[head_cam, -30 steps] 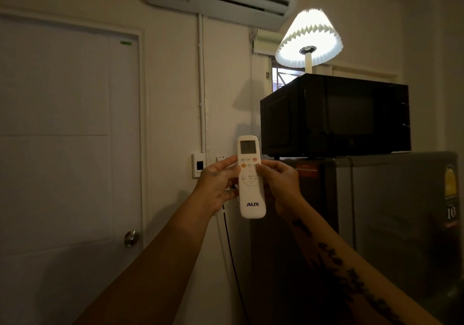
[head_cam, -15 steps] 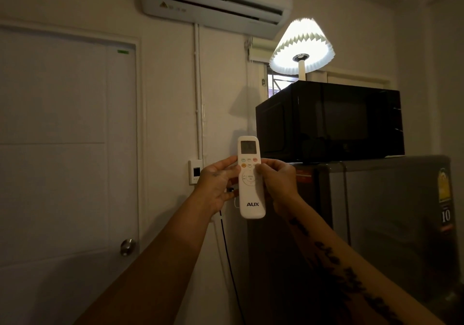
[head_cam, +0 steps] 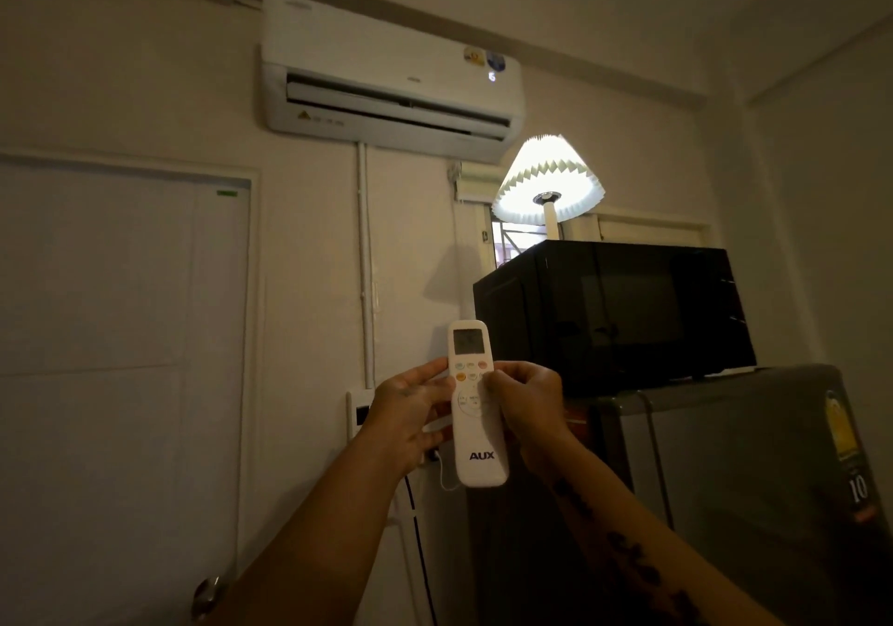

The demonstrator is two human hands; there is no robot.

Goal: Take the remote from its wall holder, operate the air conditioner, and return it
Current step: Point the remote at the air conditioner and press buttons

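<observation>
Gripping a slim white plastic remote [head_cam: 476, 403] upright between them, the left hand [head_cam: 410, 413] wraps its fingers round the left edge while the right hand [head_cam: 526, 401] pinches the right edge, thumb laid on the button pad. The remote has rounded corners, a small grey screen at its top and dark lettering near its bottom end. Up and slightly left of the hands, well apart, the boxy white air conditioner [head_cam: 386, 79] hangs on the wall, its long slot dark. Bare smooth wall fills the open stretch between them. Just right of the right hand sits a glossy black microwave [head_cam: 618, 311] on a grey fridge [head_cam: 734, 480]; a lit pleated lamp [head_cam: 548, 181] stands above. Left of the left hand, a flat pale door [head_cam: 121, 359] with a round metal knob.
</observation>
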